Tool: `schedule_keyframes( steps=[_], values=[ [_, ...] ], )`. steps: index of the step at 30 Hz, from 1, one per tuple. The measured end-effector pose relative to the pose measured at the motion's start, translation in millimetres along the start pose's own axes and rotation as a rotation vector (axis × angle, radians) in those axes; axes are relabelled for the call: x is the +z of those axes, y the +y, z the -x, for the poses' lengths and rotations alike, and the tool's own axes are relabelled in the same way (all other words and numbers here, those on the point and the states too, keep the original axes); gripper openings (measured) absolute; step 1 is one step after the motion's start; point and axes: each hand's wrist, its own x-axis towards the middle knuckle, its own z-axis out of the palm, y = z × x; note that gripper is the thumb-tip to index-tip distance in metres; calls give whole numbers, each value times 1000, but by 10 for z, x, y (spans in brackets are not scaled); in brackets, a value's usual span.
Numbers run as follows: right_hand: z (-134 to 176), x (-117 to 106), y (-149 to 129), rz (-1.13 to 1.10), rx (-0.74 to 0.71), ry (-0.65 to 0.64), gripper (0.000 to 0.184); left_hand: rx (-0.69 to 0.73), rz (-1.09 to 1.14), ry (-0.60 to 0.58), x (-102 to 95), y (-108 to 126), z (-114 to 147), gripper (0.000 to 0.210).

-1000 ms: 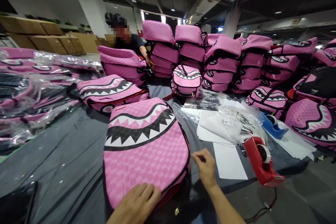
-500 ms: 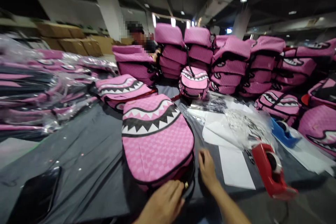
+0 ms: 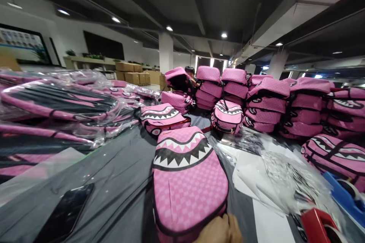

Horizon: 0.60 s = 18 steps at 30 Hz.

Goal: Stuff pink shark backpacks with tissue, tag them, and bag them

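A pink checkered backpack (image 3: 191, 186) with a black-and-white jagged-teeth print lies front side up before me. At its lower right edge, my left hand (image 3: 212, 231) is closed, with the fingers curled at the bag's side. What looks like part of my right hand (image 3: 235, 229) presses close beside it. Its fingers are mostly hidden, and the frame's bottom edge cuts both off. The bag's lower end is partly out of view.
Left of the bag lies a black phone (image 3: 67, 212). Plastic-wrapped pink bags (image 3: 57, 102) pile up at left. White papers (image 3: 253, 174), a red tape dispenser (image 3: 316, 226) and a blue one (image 3: 342, 193) lie right. Stacked pink backpacks (image 3: 266, 102) stand behind; a person (image 3: 190, 76) is beyond.
The view has tilted up and turned left, so things sit lower and farther right. My right hand, earlier apart from the bag, has come in beside my left at its lower right edge.
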Motion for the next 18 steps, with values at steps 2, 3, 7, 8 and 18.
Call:
schedule_keyframes(
  steps=[2, 3, 7, 8, 18],
  values=[
    [47, -110, -7, 33, 31, 45, 45, -20, 102, 4, -108, 45, 50, 25],
    [74, -154, -29, 52, 25, 45, 39, -31, 153, -3, -175, 59, 49, 29],
    [216, -61, -239, 55, 13, -95, 29, 0, 320, -46, -375, 105, -121, 26],
    [263, 17, -307, 39, 22, -130, 27, 5, 344, -47, -393, 121, -167, 25],
    [205, -415, -438, -76, 3, -506, 22, 13, 423, -85, -437, 1, 16, 23]
  ],
)
